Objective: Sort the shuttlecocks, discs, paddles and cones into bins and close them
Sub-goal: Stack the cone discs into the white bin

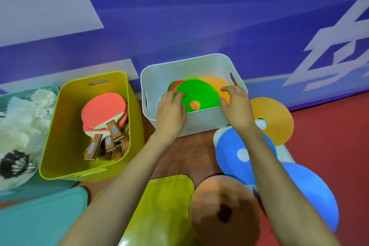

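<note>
Flooring (pixel 329 146) red, backdrop (pixel 179 16) blue, perhaps banner.

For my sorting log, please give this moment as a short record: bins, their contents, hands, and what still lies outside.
teal bin: shuttlecocks
yellow bin: paddles
white bin: green disc on top of others
hands: left hand and right hand hold the green disc's sides
outside bins: orange disc, blue discs, cone
lids: teal lid and yellow lid off
</note>
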`<act>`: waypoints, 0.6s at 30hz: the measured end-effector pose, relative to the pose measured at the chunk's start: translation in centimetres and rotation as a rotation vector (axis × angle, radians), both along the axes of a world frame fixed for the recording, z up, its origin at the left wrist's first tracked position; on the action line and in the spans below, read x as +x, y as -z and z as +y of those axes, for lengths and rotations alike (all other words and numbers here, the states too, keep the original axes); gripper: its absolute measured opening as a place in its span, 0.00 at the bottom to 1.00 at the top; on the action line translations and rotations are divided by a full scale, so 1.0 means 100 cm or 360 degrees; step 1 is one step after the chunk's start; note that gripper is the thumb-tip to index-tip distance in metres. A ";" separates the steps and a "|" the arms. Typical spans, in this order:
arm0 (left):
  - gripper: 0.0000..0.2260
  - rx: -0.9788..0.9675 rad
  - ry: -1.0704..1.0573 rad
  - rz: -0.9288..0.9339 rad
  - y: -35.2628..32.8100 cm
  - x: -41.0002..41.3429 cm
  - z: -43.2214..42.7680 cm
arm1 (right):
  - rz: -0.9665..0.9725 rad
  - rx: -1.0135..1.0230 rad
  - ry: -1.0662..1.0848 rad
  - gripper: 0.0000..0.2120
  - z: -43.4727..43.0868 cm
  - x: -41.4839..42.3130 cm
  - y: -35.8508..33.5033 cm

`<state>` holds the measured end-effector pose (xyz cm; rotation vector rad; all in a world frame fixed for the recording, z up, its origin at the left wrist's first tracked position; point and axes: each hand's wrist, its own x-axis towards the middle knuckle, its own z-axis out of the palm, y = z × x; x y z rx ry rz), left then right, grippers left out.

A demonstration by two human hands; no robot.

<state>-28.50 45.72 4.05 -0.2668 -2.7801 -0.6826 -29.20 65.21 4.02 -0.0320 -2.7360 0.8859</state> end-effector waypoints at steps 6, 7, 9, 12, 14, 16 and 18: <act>0.12 0.0023 0.0263 0.0226 0.041 0.072 0.032 | 0.0237 -0.0030 0.0089 0.11 0.050 0.079 0.025; 0.13 0.0022 0.0260 0.0140 0.049 0.083 0.036 | 0.0162 -0.0033 0.0094 0.11 0.058 0.091 0.031; 0.14 0.0014 0.0205 -0.0126 0.067 0.100 0.041 | 0.0039 -0.0040 0.0089 0.12 0.068 0.112 0.041; 0.16 -0.0052 0.0139 -0.0681 0.091 0.122 0.042 | -0.0067 -0.0094 0.0081 0.11 0.072 0.142 0.056; 0.19 -0.0124 0.0096 -0.0992 0.102 0.137 0.040 | -0.0310 -0.0101 0.0047 0.12 0.067 0.157 0.064; 0.21 -0.0110 0.0042 -0.1176 0.107 0.152 0.040 | -0.0660 -0.0002 -0.0038 0.16 0.060 0.170 0.073; 0.22 -0.0052 0.0011 -0.1259 0.110 0.165 0.041 | -0.0925 0.0144 -0.0101 0.18 0.053 0.181 0.082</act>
